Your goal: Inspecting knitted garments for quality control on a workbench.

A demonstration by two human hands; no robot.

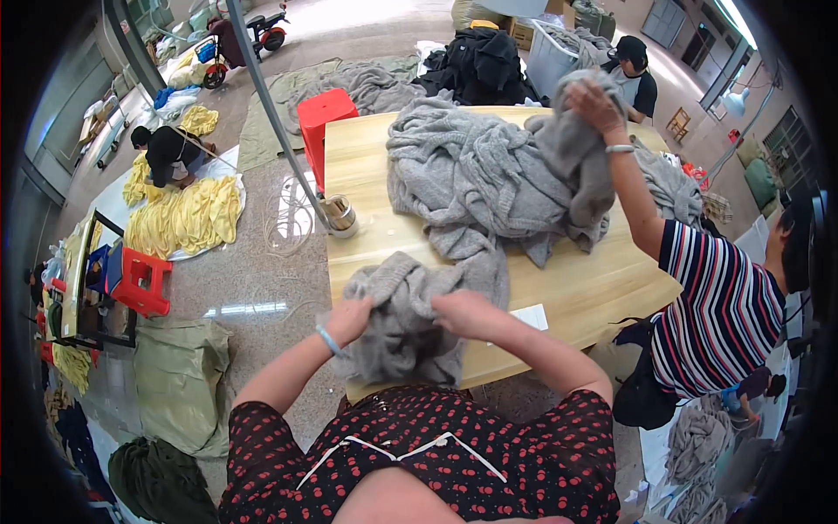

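Observation:
A grey knitted garment [403, 306] hangs bunched between my two hands at the near edge of the wooden table [628, 271]. My left hand [349, 321], with a pale band on its wrist, grips its left side. On the other side, my right hand [467, 314] has its fingers closed on the cloth. Just beyond lies a large heap of grey knitwear [471, 166], touching or nearly touching the piece I hold. At the right, a co-worker in a striped shirt lifts another grey garment [572, 148] over the heap.
A can of thin sticks [340, 216] stands at the table's left edge, beside a metal pole [275, 113]. A red stool [325, 122] is behind it. White paper [529, 318] lies near my right forearm. The striped-shirted co-worker [716, 306] stands close at the right.

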